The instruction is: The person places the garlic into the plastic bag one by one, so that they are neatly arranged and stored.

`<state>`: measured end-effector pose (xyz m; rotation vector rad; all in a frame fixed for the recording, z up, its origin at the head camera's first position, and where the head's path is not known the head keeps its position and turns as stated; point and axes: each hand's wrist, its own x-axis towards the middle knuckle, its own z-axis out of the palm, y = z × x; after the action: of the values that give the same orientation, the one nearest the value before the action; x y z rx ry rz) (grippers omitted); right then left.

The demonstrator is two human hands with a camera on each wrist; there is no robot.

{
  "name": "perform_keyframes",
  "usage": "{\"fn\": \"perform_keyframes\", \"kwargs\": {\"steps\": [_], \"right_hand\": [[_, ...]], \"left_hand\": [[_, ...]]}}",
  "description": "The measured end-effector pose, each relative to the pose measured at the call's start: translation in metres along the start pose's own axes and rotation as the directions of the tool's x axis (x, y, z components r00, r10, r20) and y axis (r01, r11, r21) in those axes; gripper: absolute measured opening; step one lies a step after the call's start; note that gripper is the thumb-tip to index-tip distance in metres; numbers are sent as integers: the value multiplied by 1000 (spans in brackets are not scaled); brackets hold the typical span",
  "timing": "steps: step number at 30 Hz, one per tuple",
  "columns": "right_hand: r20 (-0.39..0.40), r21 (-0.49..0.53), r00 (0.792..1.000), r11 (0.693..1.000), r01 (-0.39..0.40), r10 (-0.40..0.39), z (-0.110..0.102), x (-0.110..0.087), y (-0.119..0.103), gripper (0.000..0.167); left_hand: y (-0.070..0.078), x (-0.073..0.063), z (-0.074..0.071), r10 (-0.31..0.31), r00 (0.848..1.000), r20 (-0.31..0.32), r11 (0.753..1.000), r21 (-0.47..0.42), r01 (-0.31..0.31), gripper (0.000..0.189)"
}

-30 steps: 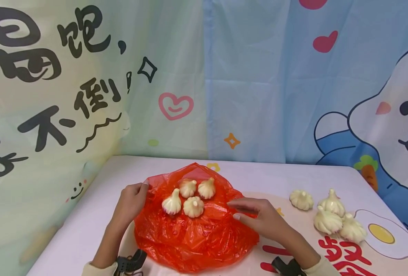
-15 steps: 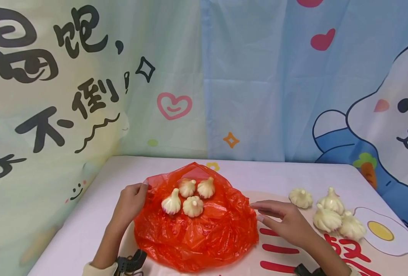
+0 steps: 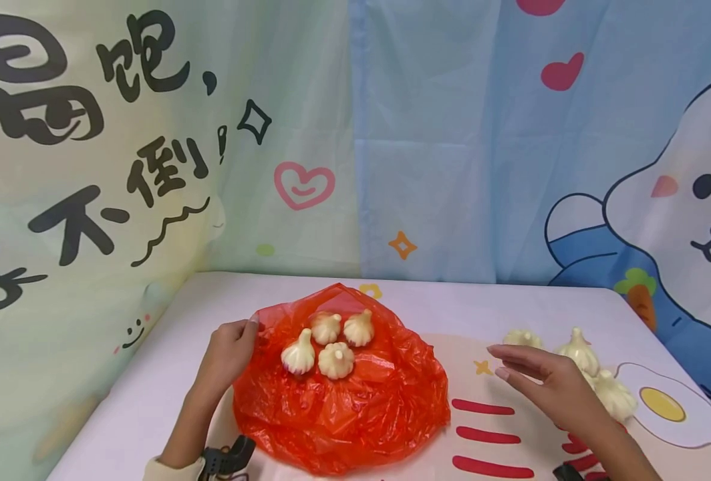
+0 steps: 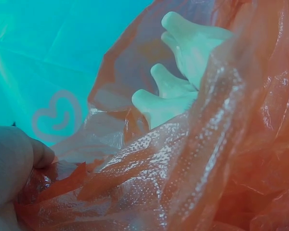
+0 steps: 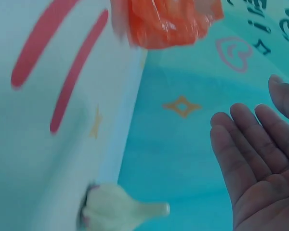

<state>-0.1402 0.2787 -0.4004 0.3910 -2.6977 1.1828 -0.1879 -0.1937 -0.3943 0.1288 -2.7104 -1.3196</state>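
While the left hand (image 3: 229, 349) pinches the bag (image 3: 346, 427), the straight-fingered right hand (image 3: 554, 384) partly hides garlic (image 3: 615, 395).

Crinkly red plastic bag (image 3: 343, 421), four pale garlic bulbs (image 3: 335, 355) together amid its folds.

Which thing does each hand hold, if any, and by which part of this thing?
The left hand pinches the bag by its edge, upper left in the head view. The right hand holds nothing.
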Motion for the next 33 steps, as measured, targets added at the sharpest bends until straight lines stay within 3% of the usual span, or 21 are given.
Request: {"fn": "perform_keyframes", "kwargs": {"steps": [6, 16, 20, 25, 33], "right_hand": [[-63, -73, 994, 993, -95, 90, -14, -4, 8, 41], [-168, -124, 976, 980, -158, 136, -36, -9, 31, 42], [-192, -149, 975, 978, -146, 116, -41, -10, 38, 42], [-205, -151, 971, 977, -153, 120, -48, -11, 51, 42], [-145, -157, 960, 953, -259, 238, -49, -11, 67, 50]], "left_hand": [[-2, 0, 0, -7, 1000, 1, 1000, 4, 7, 46], [1, 0, 0, -12, 1000, 8, 1000, -12, 12, 47], [1, 0, 0, -16, 1000, 10, 1000, -14, 16, 47], [1, 0, 0, -9, 1000, 1, 1000, -1, 9, 46], [2, -1, 1, -10, 1000, -2, 1000, -1, 10, 46]]}}
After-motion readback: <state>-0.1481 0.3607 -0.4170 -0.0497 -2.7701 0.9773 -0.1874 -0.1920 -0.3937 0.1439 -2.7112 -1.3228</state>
